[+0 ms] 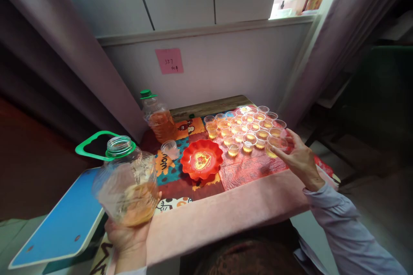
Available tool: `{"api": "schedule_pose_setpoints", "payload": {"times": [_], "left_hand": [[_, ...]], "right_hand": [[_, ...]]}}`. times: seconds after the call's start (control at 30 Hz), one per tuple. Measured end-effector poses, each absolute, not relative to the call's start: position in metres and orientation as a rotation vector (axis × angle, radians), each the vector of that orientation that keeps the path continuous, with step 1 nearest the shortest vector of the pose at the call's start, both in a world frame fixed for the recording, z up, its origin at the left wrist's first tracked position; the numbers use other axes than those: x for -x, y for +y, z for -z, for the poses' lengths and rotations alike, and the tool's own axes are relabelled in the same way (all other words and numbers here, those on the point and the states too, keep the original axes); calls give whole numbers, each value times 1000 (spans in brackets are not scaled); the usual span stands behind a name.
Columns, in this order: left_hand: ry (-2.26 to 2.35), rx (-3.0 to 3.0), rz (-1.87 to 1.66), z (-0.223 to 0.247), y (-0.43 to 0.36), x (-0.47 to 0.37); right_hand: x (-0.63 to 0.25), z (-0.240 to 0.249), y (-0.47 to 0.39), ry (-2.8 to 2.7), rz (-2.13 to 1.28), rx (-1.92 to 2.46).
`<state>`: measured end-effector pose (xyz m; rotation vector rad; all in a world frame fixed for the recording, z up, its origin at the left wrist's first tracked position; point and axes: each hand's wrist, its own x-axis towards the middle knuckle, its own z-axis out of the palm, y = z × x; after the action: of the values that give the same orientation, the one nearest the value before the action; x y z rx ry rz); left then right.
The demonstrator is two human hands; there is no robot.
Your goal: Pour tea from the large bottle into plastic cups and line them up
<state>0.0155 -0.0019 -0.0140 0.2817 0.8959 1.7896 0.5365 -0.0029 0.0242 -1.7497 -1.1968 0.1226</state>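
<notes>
cupping the clear jug [124, 191] low down, the left hand [129, 236] holds it in the air at the near left edge of the desk [222, 215], the palm beneath its base and fingertips showing on its right side. the right hand [301, 161] pinches a small clear cup [275, 149] at the near right corner of the group of cups [240, 131], thumb on the near side, fingers behind; whether that cup is lifted is unclear.

the jug is probably the heavier piece, with amber liquid in its lower part, thin walls likely to give under a squeeze, and slick if wet. its uncapped neck means a strong tilt could spill; the base and the green handle [92, 144] look like the surest holds. the cup seems light and flimsy, best taken gently just below its rim.
</notes>
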Motion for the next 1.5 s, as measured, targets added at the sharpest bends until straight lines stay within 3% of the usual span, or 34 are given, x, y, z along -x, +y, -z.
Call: {"api": "schedule_pose_setpoints", "payload": {"times": [0.23,0.83,1.07,1.33,1.5], "left_hand": [[1057,-345,-1856,2,-5,-27],[988,-204,-1843,21,-3,-10],[749,-102,-1858,45,-1,8],[728,-45,-1865,54,-5,12],[402,-103,-1750,81,-6,27]], "right_hand": [[-515,-5,-5,-1277,-296,1692],[-478,-27,16,-1408,-419,1516],[-438,-66,101,-1643,-575,1302],[-371,-78,213,-1921,-413,1629],[-338,-76,245,-1981,-399,1671]]}}
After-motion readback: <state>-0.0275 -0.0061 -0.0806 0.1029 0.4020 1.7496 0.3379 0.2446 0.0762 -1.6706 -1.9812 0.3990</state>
